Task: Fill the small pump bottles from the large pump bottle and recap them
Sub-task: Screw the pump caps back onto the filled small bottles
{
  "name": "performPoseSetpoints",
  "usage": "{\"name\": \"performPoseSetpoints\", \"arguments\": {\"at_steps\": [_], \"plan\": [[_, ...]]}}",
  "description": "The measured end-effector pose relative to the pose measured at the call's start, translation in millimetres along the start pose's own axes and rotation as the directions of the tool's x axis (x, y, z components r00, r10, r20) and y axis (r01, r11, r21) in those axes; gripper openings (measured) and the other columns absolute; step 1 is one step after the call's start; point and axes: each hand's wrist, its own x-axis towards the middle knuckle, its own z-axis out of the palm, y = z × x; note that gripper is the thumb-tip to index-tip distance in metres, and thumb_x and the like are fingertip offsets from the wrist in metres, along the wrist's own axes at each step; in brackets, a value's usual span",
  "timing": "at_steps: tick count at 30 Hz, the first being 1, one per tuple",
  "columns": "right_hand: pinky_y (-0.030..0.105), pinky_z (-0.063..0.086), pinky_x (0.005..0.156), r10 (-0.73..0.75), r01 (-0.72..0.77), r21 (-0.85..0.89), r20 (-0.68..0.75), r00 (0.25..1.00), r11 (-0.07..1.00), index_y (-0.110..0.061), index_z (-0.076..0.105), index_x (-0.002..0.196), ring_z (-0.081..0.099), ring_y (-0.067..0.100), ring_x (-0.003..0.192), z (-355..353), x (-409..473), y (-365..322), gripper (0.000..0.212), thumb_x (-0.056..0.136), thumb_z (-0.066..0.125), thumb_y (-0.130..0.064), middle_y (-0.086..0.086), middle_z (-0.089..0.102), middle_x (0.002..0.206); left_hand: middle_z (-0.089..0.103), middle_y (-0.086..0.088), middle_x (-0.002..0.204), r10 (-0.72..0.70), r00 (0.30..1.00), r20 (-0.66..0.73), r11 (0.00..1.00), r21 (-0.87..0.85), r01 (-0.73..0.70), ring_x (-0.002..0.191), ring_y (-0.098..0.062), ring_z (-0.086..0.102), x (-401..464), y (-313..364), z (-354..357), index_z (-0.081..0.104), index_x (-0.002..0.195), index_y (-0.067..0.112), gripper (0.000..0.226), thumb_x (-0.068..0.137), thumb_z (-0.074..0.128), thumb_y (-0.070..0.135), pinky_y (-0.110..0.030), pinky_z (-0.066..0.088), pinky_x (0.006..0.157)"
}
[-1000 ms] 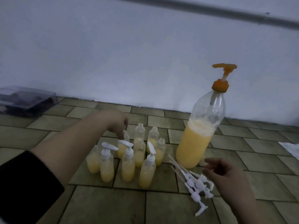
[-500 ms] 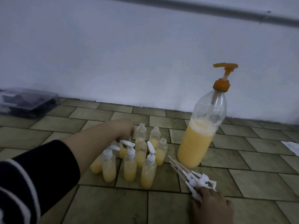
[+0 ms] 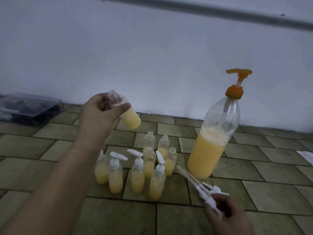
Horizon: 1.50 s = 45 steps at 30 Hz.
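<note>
small pump bottle [image 3: 126, 114], uncapped and filled, is tilting in our left hand [image 3: 100, 114], fingers wrapping its neck; our right hand [image 3: 227, 216] is pinching a loose pump cap [image 3: 212, 203] from the pile. we're levelling it before threading.

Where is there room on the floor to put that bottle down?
Bare tiles lie left of the small bottles, toward the box, and in front of them. It is crowded between them and the big bottle, where the pumps lie.

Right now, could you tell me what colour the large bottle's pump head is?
Orange, on the large pump bottle; the head view shows it.
</note>
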Motion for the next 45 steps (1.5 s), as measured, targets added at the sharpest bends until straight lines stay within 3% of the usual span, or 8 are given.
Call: {"name": "performPoseSetpoints", "arguments": {"at_steps": [3, 8, 16, 26, 35, 38, 41, 45], "plan": [[0.001, 0.043, 0.057, 0.039, -0.036, 0.353, -0.003, 0.999, 0.935, -0.02, 0.07, 0.077, 0.061, -0.009, 0.062, -19, 1, -47, 0.028, 0.065, 0.081, 0.003, -0.008, 0.07, 0.064, 0.07, 0.007, 0.096, -0.06, 0.996, -0.068, 0.935, -0.354, 0.032, 0.092, -0.007, 0.065, -30, 3, 12, 0.063, 0.115, 0.009, 0.057, 0.063, 0.077, 0.029, -0.024, 0.053, 0.08], [0.004, 0.047, 0.065, -0.171, 0.177, 0.551, -0.062, 0.983, 0.815, -0.033, 0.072, 0.082, 0.066, -0.002, 0.075, -47, 10, -101, 0.021, 0.073, 0.077, -0.015, -0.012, 0.073, 0.081, 0.073, 0.006, 0.085, -0.017, 0.999, 0.045, 0.958, -0.285, 0.03, 0.078, -0.003, 0.066, -63, 0, 27, 0.066, 0.112, 0.01, 0.052, 0.063, 0.076, 0.024, -0.018, 0.052, 0.067], [0.0, 0.036, 0.076, -0.567, 0.594, 0.148, -0.187, 0.802, 0.791, -0.039, 0.06, 0.102, 0.053, -0.01, 0.095, -66, 20, -136, 0.02, 0.083, 0.053, -0.04, -0.023, 0.058, 0.102, 0.07, 0.01, 0.107, 0.113, 0.989, 0.092, 0.993, -0.033, -0.11, 0.104, -0.004, 0.064, -79, -10, 29, 0.067, 0.104, 0.035, 0.049, 0.057, 0.079, 0.032, -0.032, 0.053, 0.092], [0.012, 0.045, 0.07, -0.766, 0.767, 0.007, 0.054, 0.64, 0.641, -0.041, 0.059, 0.108, 0.057, -0.001, 0.092, -112, 49, -167, 0.025, 0.083, 0.056, -0.042, -0.02, 0.06, 0.101, 0.064, 0.026, 0.106, 0.287, 0.902, 0.323, 0.896, 0.242, -0.372, 0.102, 0.008, 0.058, -81, -10, 17, 0.062, 0.108, 0.045, 0.049, 0.061, 0.072, 0.053, -0.009, 0.048, 0.081], [0.009, 0.039, 0.051, -0.527, 0.515, 0.113, 0.24, 0.815, 0.85, -0.027, 0.057, 0.065, 0.052, -0.002, 0.058, -51, 39, -204, 0.043, 0.062, 0.055, -0.07, -0.013, 0.051, 0.051, 0.069, 0.021, 0.104, 0.102, 0.907, 0.408, 0.992, 0.027, -0.124, 0.103, 0.003, 0.062, -110, -12, 37, 0.063, 0.109, 0.041, 0.046, 0.067, 0.08, 0.042, -0.013, 0.05, 0.084], [0.01, 0.046, 0.059, -0.408, 0.317, 0.284, 0.363, 0.838, 0.905, -0.033, 0.062, 0.084, 0.059, -0.008, 0.073, -45, 45, -193, 0.047, 0.054, 0.062, -0.07, -0.024, 0.063, 0.075, 0.069, 0.025, 0.099, 0.022, 0.912, 0.41, 0.999, 0.019, -0.033, 0.097, 0.008, 0.062, -110, -15, 38, 0.061, 0.102, 0.044, 0.044, 0.06, 0.074, 0.04, -0.009, 0.049, 0.079], [0.027, 0.056, 0.078, -0.378, -0.084, 0.658, 0.528, 0.761, 0.748, -0.029, 0.057, 0.119, 0.067, 0.013, 0.097, -46, 50, -188, 0.06, 0.062, 0.074, -0.028, -0.006, 0.071, 0.104, 0.07, 0.023, 0.097, -0.01, 0.919, 0.395, 1.0, 0.003, 0.009, 0.096, 0.006, 0.063, -107, -15, 38, 0.062, 0.102, 0.041, 0.047, 0.056, 0.071, 0.038, -0.008, 0.048, 0.077], [0.033, 0.058, 0.076, -0.35, -0.012, 0.655, 0.419, 0.838, 0.756, -0.028, 0.061, 0.112, 0.068, 0.024, 0.09, -34, 47, -184, 0.061, 0.054, 0.079, -0.024, 0.01, 0.07, 0.092, 0.072, 0.016, 0.1, -0.036, 0.917, 0.398, 0.999, 0.005, 0.037, 0.1, 0.001, 0.064, -107, -19, 39, 0.065, 0.111, 0.032, 0.055, 0.057, 0.073, 0.038, -0.016, 0.052, 0.083]]}}
